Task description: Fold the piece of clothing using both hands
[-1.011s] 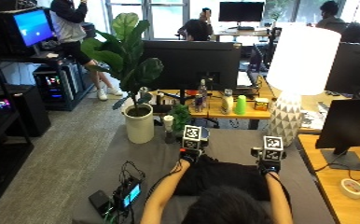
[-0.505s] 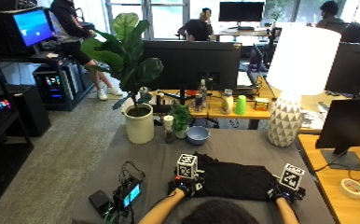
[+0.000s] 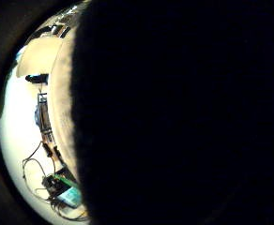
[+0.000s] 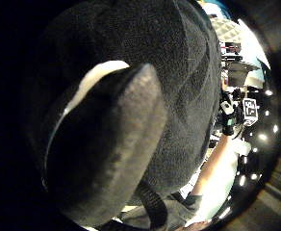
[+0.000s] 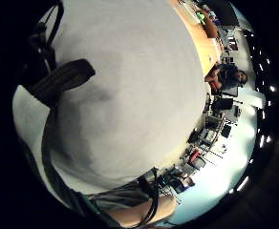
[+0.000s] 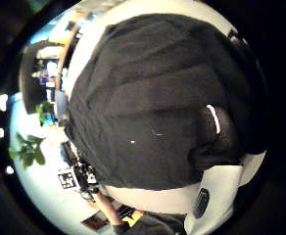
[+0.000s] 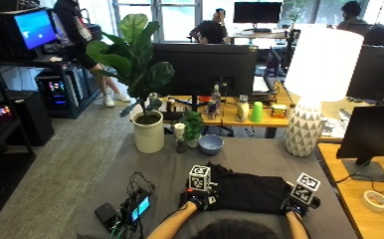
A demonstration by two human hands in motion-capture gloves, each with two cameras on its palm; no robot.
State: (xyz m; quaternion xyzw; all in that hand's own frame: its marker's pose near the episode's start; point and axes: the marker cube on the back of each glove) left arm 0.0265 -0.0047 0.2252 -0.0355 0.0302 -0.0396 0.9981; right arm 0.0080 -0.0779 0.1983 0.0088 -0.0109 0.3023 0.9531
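Garment: black piece of clothing [image 7: 251, 191] lying on the grey tabletop [image 7: 258, 157] just in front of the person, long axis running side to side between the hands.
Hidden: near edge cut off by the person's head; the left little-finger view is almost wholly dark with cloth.
Left hand [image 7: 197, 200]: at the garment's left end, thumb [image 4: 107, 154] pressed over the cloth, pinching it.
Right hand [image 7: 297, 203]: at the right end; a fingertip [image 6: 216, 134] lies on the cloth, but whether it grips cannot be told.
Beyond: blue bowl [image 7: 210, 144], potted plant [image 7: 145, 117], white lamp [image 7: 314, 94].
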